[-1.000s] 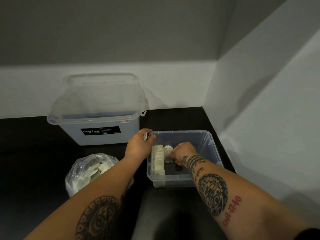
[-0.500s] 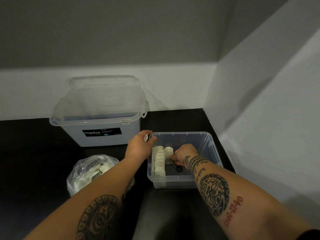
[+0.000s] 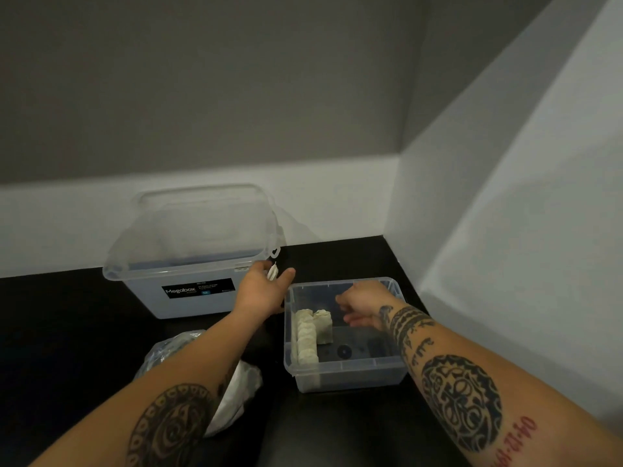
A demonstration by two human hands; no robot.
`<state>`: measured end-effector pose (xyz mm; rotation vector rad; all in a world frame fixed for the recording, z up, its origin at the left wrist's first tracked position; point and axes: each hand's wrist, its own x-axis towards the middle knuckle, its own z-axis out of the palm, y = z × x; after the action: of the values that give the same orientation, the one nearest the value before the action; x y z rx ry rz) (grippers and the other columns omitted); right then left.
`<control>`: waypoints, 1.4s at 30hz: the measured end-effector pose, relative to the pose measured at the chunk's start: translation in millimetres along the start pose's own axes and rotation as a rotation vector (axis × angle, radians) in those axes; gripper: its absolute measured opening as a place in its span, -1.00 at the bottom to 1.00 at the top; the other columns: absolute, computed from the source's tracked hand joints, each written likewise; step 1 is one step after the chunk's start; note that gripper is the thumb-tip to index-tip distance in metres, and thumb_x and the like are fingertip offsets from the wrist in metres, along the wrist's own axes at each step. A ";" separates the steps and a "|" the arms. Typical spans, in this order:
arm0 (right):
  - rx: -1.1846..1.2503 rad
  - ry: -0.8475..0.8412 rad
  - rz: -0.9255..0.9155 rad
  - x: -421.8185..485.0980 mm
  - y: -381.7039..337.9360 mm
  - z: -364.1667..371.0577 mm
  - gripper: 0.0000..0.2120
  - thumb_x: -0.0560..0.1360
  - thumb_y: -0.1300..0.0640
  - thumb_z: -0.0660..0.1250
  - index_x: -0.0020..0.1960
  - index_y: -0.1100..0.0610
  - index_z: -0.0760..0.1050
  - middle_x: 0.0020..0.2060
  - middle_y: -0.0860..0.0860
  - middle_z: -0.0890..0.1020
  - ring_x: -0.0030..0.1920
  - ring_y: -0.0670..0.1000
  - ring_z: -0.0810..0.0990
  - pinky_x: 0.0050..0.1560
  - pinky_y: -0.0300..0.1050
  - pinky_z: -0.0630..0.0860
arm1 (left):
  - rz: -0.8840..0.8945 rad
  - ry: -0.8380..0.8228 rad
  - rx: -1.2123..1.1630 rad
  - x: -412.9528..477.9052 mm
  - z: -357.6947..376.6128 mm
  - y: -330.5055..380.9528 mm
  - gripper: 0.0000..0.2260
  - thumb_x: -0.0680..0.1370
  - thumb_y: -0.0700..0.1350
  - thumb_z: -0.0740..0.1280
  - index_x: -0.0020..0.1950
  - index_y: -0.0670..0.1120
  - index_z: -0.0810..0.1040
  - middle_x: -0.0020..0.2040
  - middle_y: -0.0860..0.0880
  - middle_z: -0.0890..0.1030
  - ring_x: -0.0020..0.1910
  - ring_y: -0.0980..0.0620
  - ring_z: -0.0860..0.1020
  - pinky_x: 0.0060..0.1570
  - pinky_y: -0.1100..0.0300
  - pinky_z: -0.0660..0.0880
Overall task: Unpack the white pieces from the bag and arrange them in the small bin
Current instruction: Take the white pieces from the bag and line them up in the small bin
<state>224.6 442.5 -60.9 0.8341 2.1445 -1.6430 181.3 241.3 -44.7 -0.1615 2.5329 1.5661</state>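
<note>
Head view, read left to right. A black tabletop (image 3: 50, 332) runs under everything, closed in by grey and white walls behind and on your right.

Far left, low: the clear plastic bag (image 3: 236, 396) sits crumpled on the table, mostly hidden under your left forearm. White pieces show through it only faintly; you cannot count them.

Behind it, a large clear lidded box (image 3: 192, 264) with a black "Megabox" label stands against the back wall.

Your left hand (image 3: 261, 291) hovers between that box and the small bin, just off the bin's far left corner. One white piece (image 3: 272, 272) stands pinched between thumb and fingers, held edge-up above the table, outside the bin.

Next, the small bin (image 3: 347, 375), clear plastic, open top, resting on the table. Inside, the arranged white pieces (image 3: 306, 338) stand on edge in a row along the left wall, running front to back. A second, shorter group (image 3: 323, 326) stands just beside the row near its far end, touching it. The rest of the bin floor is bare and dark.

Your right hand (image 3: 362, 306) is over the bin's far right part, fingers loosely spread and slightly blurred, holding nothing. It sits near the short group, not touching it.
</note>
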 end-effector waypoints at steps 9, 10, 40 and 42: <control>0.167 -0.015 -0.412 -30.6 -21.6 2.9 -0.88 0.60 0.11 0.39 0.13 0.05 0.59 0.02 0.05 0.69 -0.04 -0.01 0.65 -0.09 -0.11 0.64 | -0.062 -0.386 -0.625 -12.9 8.1 17.5 -0.74 0.68 -0.31 0.18 0.34 -0.11 0.44 0.15 -0.18 0.70 0.09 -0.17 0.70 0.01 -0.08 0.66; 0.164 -0.023 -0.438 -31.7 -21.6 4.0 -0.86 0.59 0.10 0.40 0.15 0.05 0.59 0.02 0.03 0.69 -0.02 -0.02 0.65 -0.09 -0.11 0.63 | -0.032 -0.391 -0.588 -13.7 9.9 16.3 -0.75 0.68 -0.30 0.21 0.32 -0.09 0.47 0.15 -0.16 0.70 0.11 -0.15 0.70 0.01 -0.08 0.67; -0.220 -0.051 -0.258 4.6 28.2 10.3 -0.87 0.55 0.11 0.45 0.08 0.09 0.63 -0.05 0.04 0.70 -0.04 -0.01 0.69 0.02 -0.09 0.67 | 0.110 0.071 -0.071 0.1 16.0 -17.4 -0.84 0.65 -0.06 0.32 0.23 0.02 0.56 -0.08 0.08 0.58 -0.08 0.10 0.56 -0.08 0.14 0.57; -0.253 -0.046 -0.162 11.5 34.0 15.0 -0.84 0.53 0.13 0.47 0.10 0.09 0.62 -0.02 0.04 0.69 -0.01 0.00 0.69 0.05 -0.08 0.67 | 0.140 0.085 0.060 0.9 14.6 -23.2 -0.79 0.64 -0.04 0.36 0.26 -0.01 0.54 -0.11 0.11 0.55 -0.13 0.18 0.52 -0.22 0.27 0.45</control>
<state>235.1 437.0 -97.9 0.5549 2.3761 -1.4044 185.5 244.0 -71.6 -0.0455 2.7068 1.5606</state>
